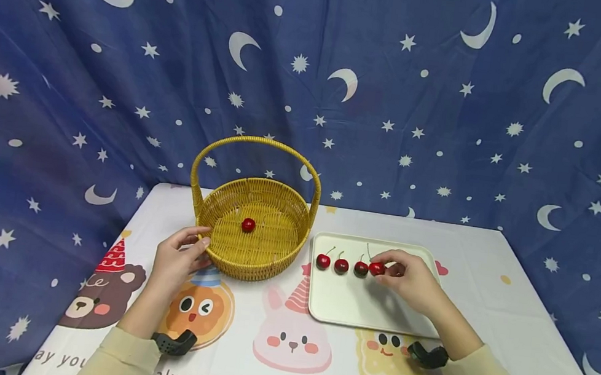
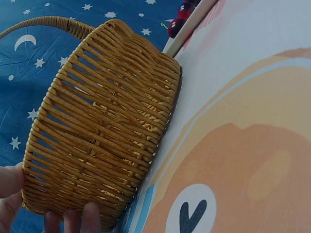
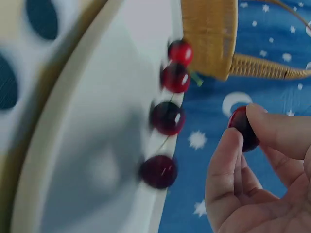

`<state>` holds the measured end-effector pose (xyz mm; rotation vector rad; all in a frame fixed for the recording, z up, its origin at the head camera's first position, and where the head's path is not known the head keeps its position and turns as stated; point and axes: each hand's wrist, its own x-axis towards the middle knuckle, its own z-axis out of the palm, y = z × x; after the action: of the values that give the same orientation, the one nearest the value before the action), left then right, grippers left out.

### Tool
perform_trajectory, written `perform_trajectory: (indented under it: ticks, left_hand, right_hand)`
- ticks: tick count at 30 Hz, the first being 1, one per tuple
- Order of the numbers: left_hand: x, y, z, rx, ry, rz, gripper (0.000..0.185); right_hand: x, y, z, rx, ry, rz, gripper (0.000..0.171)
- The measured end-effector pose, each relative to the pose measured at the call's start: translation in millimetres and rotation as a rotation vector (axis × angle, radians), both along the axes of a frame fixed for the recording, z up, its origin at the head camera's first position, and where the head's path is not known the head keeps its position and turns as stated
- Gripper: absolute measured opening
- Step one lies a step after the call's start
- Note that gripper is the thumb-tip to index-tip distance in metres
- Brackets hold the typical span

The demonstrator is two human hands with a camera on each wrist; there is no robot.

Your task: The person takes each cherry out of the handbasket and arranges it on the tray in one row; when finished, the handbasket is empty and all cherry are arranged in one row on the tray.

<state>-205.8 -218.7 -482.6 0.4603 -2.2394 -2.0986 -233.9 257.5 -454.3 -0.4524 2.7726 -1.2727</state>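
Observation:
My left hand (image 1: 179,257) holds the near left rim of a woven basket (image 1: 252,272), thumb at the rim and fingertips against the outer wall in the left wrist view. One red cherry (image 1: 248,225) lies inside on the basket's floor. Over the white tray (image 1: 342,307), my right hand (image 1: 406,279) pinches a dark red cherry (image 3: 244,129) between thumb and fingers, raised above the tray. Several stemmed cherries sit in a row on the tray, among them a left-end cherry (image 1: 323,261) and a middle cherry (image 1: 341,266). In the head view the right hand hides part of the row.
The basket's tall arched handle (image 1: 261,140) rises above its rim. A white cloth (image 1: 292,354) with cartoon prints covers the table. Behind hangs a blue curtain (image 1: 370,158) with moons and stars. Each wrist wears a black band, such as the left band (image 1: 175,343).

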Motion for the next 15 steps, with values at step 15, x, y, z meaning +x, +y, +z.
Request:
perform_trajectory:
  ticks: [15]
  left_hand:
    - [-2.6,-2,-4.8,0.017,0.012,0.006,0.039]
  right_hand:
    - [-11.4,45,-25.3,0.187,-0.063,-0.189,0.031]
